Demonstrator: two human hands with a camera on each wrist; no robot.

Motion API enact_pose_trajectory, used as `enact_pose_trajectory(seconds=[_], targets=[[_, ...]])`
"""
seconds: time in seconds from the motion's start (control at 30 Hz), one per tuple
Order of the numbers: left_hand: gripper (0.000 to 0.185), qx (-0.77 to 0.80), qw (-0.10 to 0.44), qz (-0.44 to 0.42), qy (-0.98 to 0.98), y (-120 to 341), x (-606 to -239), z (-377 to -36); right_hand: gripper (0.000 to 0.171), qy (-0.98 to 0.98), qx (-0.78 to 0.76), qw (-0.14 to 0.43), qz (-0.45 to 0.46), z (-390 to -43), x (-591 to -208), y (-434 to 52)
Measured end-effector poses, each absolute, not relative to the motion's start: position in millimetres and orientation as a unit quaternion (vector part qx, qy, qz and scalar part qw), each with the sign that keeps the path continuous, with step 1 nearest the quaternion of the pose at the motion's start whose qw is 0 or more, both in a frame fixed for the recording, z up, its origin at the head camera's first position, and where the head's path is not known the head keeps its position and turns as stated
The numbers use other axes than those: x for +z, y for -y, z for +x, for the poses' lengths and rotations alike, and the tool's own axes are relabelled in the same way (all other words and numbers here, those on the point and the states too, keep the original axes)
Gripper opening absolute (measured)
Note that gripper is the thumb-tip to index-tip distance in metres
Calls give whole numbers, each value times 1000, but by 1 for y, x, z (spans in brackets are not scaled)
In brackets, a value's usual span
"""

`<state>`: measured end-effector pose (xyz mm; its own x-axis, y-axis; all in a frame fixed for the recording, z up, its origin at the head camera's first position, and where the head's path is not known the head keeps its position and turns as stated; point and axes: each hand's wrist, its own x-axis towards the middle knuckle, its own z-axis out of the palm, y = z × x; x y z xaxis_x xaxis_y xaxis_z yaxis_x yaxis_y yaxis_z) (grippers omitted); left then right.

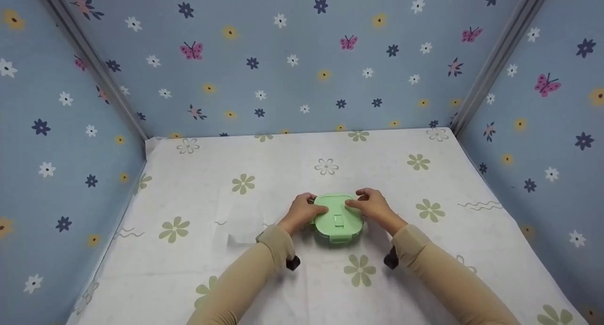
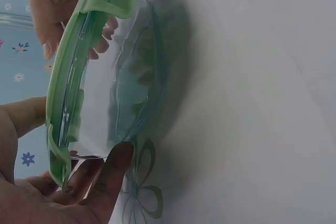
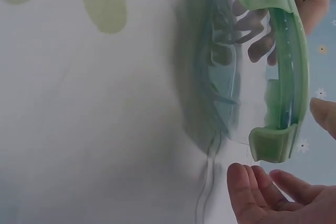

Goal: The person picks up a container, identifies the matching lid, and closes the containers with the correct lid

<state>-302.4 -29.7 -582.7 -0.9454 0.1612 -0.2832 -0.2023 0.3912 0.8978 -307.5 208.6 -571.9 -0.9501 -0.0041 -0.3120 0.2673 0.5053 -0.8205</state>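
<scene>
A clear food container (image 2: 97,124) with a light green snap-lock lid (image 1: 334,203) is between both hands. Its near clip (image 1: 340,238) faces me, and the side clip (image 3: 273,145) sticks outward from the rim. My left hand (image 1: 303,212) grips the container's left side, thumb over the lid and fingers against the clear wall low down. On the right, my right hand (image 1: 376,208) has its thumb at the lid's edge. Its loosely bent fingers (image 3: 241,182) stand apart from the container wall in the right wrist view.
A white cloth (image 1: 264,282) printed with green flowers covers the table. Blue flowered panels (image 1: 302,46) enclose the back and both sides, with grey metal posts (image 1: 500,56) at the corners. A small translucent strip (image 1: 238,240) lies left of the container.
</scene>
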Motion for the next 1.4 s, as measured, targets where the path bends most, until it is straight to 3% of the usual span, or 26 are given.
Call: enact_pose_trajectory(seconds=[0.67,1.1,1.4], targets=[[61,501,90,34,-860,43,-563,-299,69,-856,-497,124,65,-319,-575,-190],[65,464,81,26,-882,48,-559,-282,71,-843,-511,157,61,-321,-588,-194],[68,459,87,9,-884,53,-561,-274,58,-848,-505,153,53,-320,-592,-193]])
